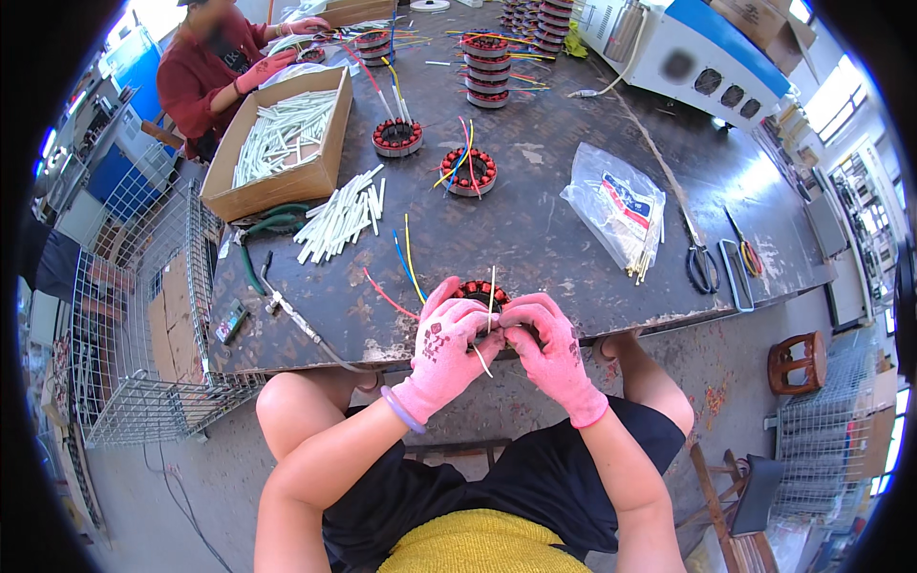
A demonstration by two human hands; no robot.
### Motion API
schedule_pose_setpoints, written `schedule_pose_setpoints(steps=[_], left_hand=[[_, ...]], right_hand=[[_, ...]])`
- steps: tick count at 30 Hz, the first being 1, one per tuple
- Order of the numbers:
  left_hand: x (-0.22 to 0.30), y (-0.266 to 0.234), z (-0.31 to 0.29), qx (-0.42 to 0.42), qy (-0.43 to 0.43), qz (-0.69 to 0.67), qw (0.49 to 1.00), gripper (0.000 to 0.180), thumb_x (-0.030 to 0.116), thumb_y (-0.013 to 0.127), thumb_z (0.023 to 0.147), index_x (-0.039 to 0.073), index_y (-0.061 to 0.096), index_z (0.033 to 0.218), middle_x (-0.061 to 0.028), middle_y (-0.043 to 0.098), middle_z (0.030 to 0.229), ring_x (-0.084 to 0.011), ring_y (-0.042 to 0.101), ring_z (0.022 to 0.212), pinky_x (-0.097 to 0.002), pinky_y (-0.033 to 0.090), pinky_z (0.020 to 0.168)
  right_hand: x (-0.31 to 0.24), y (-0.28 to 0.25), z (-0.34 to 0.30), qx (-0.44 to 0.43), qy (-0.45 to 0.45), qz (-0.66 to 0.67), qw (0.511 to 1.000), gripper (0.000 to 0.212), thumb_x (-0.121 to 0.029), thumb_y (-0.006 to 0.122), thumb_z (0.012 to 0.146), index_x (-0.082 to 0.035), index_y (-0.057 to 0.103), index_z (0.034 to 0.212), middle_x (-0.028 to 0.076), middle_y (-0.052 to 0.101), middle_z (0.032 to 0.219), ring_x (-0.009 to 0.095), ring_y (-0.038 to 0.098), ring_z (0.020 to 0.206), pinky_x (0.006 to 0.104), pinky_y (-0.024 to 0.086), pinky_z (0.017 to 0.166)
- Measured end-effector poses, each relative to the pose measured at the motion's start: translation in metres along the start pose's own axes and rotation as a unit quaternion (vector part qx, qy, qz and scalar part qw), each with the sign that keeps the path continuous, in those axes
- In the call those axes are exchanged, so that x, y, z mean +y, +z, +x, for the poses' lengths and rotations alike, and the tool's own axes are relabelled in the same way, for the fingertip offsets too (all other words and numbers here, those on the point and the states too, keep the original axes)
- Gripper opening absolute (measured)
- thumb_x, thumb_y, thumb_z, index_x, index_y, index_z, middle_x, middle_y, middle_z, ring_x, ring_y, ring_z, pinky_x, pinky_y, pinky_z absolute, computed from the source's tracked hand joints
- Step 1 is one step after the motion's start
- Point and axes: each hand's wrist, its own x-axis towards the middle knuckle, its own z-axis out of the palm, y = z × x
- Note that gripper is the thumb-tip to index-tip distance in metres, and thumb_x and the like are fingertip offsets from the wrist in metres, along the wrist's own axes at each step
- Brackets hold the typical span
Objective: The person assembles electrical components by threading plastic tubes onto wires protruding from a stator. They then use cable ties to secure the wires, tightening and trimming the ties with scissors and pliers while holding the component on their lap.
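Observation:
At the table's near edge, both my pink-gloved hands work close together over a motor stator (pixel 484 289), a ring with red copper windings, largely hidden under them. My left hand (pixel 447 342) is closed at its left side. My right hand (pixel 546 351) has its thumb and fingers pinched together at the stator's near right side; what is in the pinch is hidden. A thin white strip (pixel 493 285) rises between the hands, and a white end (pixel 484 363) pokes out below my left fingers. Yellow, blue and red wires (pixel 411 258) spread out to the left.
Left are loose white sleeves (pixel 342 218), a cardboard box (pixel 330 143) of them, pliers (pixel 277 222) and a cabled tool (pixel 296 320). Farther off stand stators (pixel 468 172). Right lie a plastic bag (pixel 611 205) and scissors (pixel 702 267). A co-worker (pixel 205 86) sits far left.

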Motion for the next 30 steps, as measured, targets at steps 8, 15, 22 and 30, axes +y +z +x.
schedule_pose_setpoints(steps=[8, 15, 22, 30], left_hand=[[0.002, 0.000, 0.002, -0.027, -0.005, 0.013, 1.000, 0.016, 0.017, 0.078, 0.072, 0.012, 0.070, 0.085, -0.0017, 0.063, 0.078, -0.0229, 0.065, 0.084, -0.0484, 0.038, 0.109], [0.000, -0.010, 0.002, -0.069, -0.002, 0.005, 0.998, 0.053, 0.029, 0.086, 0.067, 0.009, 0.066, 0.111, -0.0026, 0.067, 0.086, -0.0226, 0.066, 0.089, -0.0500, 0.036, 0.111], [-0.012, -0.002, 0.001, -0.072, 0.082, 0.082, 0.991, 0.034, 0.026, 0.085, 0.060, 0.010, 0.066, 0.084, -0.0031, 0.064, 0.077, -0.0213, 0.065, 0.080, -0.0504, 0.039, 0.109], [-0.011, -0.005, 0.007, -0.124, 0.109, 0.105, 0.981, 0.032, 0.026, 0.082, 0.062, 0.011, 0.065, 0.084, -0.0019, 0.061, 0.075, -0.0222, 0.062, 0.078, -0.0499, 0.038, 0.111]], right_hand=[[-0.043, -0.012, 0.005, 0.084, 0.192, 0.277, 0.938, 0.006, -0.009, 0.058, 0.098, -0.006, 0.059, 0.104, -0.001, 0.062, 0.093, 0.002, 0.052, 0.076, 0.0170, 0.042, 0.066], [-0.013, -0.017, -0.005, -0.055, 0.066, 0.016, 0.996, 0.031, 0.000, 0.058, 0.092, -0.005, 0.060, 0.122, 0.000, 0.062, 0.105, 0.008, 0.057, 0.079, 0.0230, 0.048, 0.074], [-0.006, -0.001, -0.017, -0.008, 0.262, 0.337, 0.904, 0.011, -0.015, 0.058, 0.098, -0.008, 0.057, 0.106, 0.001, 0.061, 0.091, 0.005, 0.050, 0.068, 0.0189, 0.040, 0.060], [-0.014, 0.004, -0.007, 0.004, 0.235, 0.205, 0.950, 0.008, -0.006, 0.052, 0.098, -0.005, 0.055, 0.105, 0.000, 0.057, 0.087, 0.006, 0.049, 0.074, 0.0215, 0.041, 0.065]])
